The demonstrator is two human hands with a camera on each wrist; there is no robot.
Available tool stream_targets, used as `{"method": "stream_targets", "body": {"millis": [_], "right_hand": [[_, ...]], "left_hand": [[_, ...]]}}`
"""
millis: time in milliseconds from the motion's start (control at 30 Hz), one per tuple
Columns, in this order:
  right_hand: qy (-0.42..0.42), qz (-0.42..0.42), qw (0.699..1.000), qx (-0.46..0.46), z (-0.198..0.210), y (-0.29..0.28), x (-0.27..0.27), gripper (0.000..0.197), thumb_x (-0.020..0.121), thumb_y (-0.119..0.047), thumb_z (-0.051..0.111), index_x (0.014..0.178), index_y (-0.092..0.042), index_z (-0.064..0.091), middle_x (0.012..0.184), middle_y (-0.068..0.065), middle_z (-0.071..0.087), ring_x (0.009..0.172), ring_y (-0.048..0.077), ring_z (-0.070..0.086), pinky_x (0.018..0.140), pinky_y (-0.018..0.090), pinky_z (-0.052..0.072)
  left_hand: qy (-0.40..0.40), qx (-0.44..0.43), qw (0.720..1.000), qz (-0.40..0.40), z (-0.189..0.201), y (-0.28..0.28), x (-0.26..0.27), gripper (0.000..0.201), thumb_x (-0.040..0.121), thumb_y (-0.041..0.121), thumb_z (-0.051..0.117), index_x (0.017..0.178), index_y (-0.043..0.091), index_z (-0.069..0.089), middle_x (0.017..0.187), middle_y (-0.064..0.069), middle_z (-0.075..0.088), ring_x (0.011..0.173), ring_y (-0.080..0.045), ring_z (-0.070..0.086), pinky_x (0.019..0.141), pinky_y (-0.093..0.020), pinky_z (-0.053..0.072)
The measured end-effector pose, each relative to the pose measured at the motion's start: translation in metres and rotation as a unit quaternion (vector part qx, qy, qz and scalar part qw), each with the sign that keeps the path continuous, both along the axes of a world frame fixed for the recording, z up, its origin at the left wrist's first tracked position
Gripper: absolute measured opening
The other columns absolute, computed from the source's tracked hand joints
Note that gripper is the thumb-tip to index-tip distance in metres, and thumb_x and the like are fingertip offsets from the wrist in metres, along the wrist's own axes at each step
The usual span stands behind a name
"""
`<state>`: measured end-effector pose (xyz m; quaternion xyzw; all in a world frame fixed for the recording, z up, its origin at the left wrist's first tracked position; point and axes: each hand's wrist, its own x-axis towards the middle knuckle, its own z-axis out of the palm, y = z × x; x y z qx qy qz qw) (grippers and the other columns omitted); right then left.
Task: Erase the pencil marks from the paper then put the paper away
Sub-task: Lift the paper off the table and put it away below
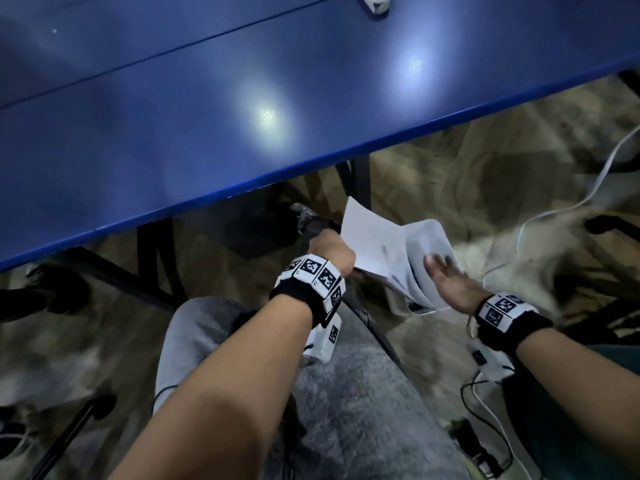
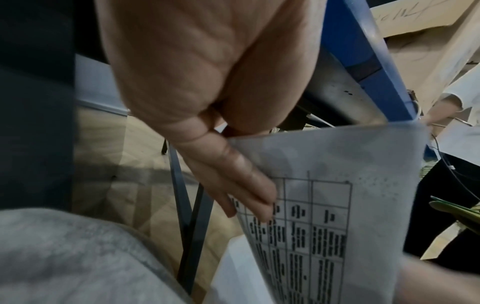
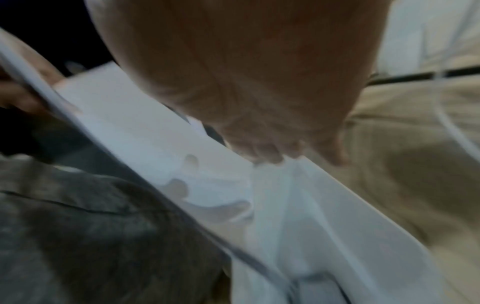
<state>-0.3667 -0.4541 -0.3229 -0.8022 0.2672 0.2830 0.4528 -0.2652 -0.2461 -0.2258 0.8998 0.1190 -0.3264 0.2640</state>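
A blue table (image 1: 194, 109) fills the upper left and centre of the head view, lit by two bright spots. Below its edge, tan patterned flooring (image 1: 485, 174) spreads across the right of the frame, crossed by a white cable (image 1: 568, 209). The person sits with grey-clad legs (image 1: 346, 403) at the bottom centre.

The paper (image 1: 370, 237) is off the table, held low in the centre right of the head view, beside what looks like a white plastic bin or tray (image 1: 433, 237) standing on the floor. In the left wrist view the sheet (image 2: 337, 185) fills the lower right and shows a printed table of dark text. No pencil marks are evident on the part that shows, though the view is dim and partly blurred.

The left hand (image 1: 332, 251) pinches the sheet's near edge. Its fingers (image 2: 249, 185) lie fairly straight along the printed side, with the thumb pressed against the edge. The right hand (image 1: 446, 278) reaches over the white container with fingers extended and only slightly bent. In the blurred right wrist view its fingertips (image 3: 270, 152) appear to touch the container's rim; I cannot tell whether they actually grip it.

As a judgement, the erasing looks finished, since the paper has left the table and no eraser is in either hand. The task seems to be in its last stage. What remains is lowering the sheet into the container and letting go. A small pale object (image 1: 375, 1) sits at the table's far edge at the top of the frame; it may be the eraser, but it is too cropped to tell.
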Motion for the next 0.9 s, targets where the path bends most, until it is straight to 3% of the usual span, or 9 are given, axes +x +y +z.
{"method": "stream_targets", "body": {"millis": [133,267,367,433,500,600,733,833,900], "right_hand": [[-0.170,0.122,0.962,0.176,0.023,0.040,0.010,0.091,0.087,-0.078,0.024,0.157,-0.019,0.019,0.163,-0.015,0.013,0.149,-0.005,0.009,0.119,0.013,0.006],[0.004,0.073,0.988,0.138,-0.025,0.041,-0.003,0.092,0.086,-0.081,0.032,0.155,-0.019,0.026,0.163,0.002,0.023,0.149,0.014,0.023,0.116,0.022,0.019],[0.119,0.085,0.989,-0.002,-0.040,0.013,0.003,0.116,0.073,-0.090,0.008,0.157,-0.011,0.009,0.164,0.017,0.014,0.151,0.032,0.015,0.121,0.039,0.013],[0.050,0.040,0.997,-0.034,-0.023,0.004,0.014,0.103,0.081,-0.083,-0.005,0.155,-0.011,-0.011,0.163,0.015,0.013,0.150,0.033,0.015,0.120,0.041,0.018],[-0.084,0.005,0.995,0.056,-0.002,0.013,0.026,0.067,0.104,-0.052,0.014,0.157,-0.015,-0.002,0.161,-0.007,0.009,0.149,0.009,0.011,0.116,0.014,0.015],[-0.160,0.065,0.959,0.227,0.013,0.038,0.021,0.084,0.087,-0.078,0.024,0.154,-0.027,0.021,0.157,-0.024,0.015,0.141,-0.018,0.015,0.107,-0.001,0.015],[0.010,0.003,0.986,0.164,-0.034,0.030,-0.013,0.088,0.081,-0.081,0.043,0.147,-0.022,0.045,0.155,0.011,0.041,0.138,0.023,0.044,0.112,0.034,0.035],[0.111,0.075,0.991,0.016,-0.038,0.004,-0.010,0.068,0.102,-0.056,0.024,0.143,-0.006,0.044,0.152,0.018,0.042,0.137,0.029,0.042,0.105,0.026,0.031],[0.062,0.100,0.987,-0.109,-0.019,-0.011,0.009,0.080,0.096,-0.069,0.013,0.133,-0.010,0.053,0.144,0.018,0.052,0.128,0.031,0.050,0.093,0.026,0.034]], "left_hand": [[0.003,-0.019,1.000,-0.002,0.004,-0.006,-0.003,0.032,0.091,0.011,0.056,0.123,0.006,0.061,0.129,-0.017,0.063,0.117,-0.036,0.060,0.095,-0.034,0.048],[-0.004,-0.003,1.000,-0.014,0.004,-0.004,-0.001,0.035,0.094,0.008,0.053,0.129,0.004,0.058,0.133,-0.018,0.060,0.121,-0.036,0.059,0.094,-0.034,0.047],[-0.003,0.016,1.000,-0.024,0.005,0.001,0.003,0.032,0.094,0.007,0.054,0.125,0.002,0.061,0.130,-0.018,0.062,0.118,-0.037,0.060,0.091,-0.034,0.048],[0.003,0.020,0.999,-0.025,0.005,0.001,0.004,0.032,0.094,0.007,0.054,0.125,0.001,0.061,0.130,-0.019,0.062,0.118,-0.037,0.060,0.092,-0.035,0.048],[0.002,0.014,1.000,-0.021,0.005,-0.002,0.005,0.033,0.094,0.007,0.054,0.126,0.002,0.059,0.131,-0.019,0.061,0.119,-0.037,0.059,0.091,-0.034,0.048],[-0.003,-0.003,1.000,-0.006,0.007,-0.005,0.006,0.035,0.093,0.008,0.054,0.127,0.004,0.058,0.133,-0.017,0.060,0.119,-0.036,0.059,0.091,-0.034,0.047],[-0.013,0.006,1.000,-0.008,0.006,-0.002,0.008,0.033,0.091,0.004,0.057,0.123,0.002,0.061,0.129,-0.018,0.062,0.118,-0.036,0.060,0.089,-0.034,0.048],[-0.006,0.017,1.000,-0.017,0.006,0.003,0.005,0.031,0.093,0.004,0.055,0.123,0.001,0.061,0.130,-0.019,0.062,0.117,-0.037,0.060,0.090,-0.034,0.048],[0.000,0.017,1.000,-0.022,0.004,0.002,0.003,0.032,0.094,0.005,0.053,0.125,0.001,0.060,0.131,-0.019,0.061,0.118,-0.037,0.060,0.091,-0.034,0.049]]}}
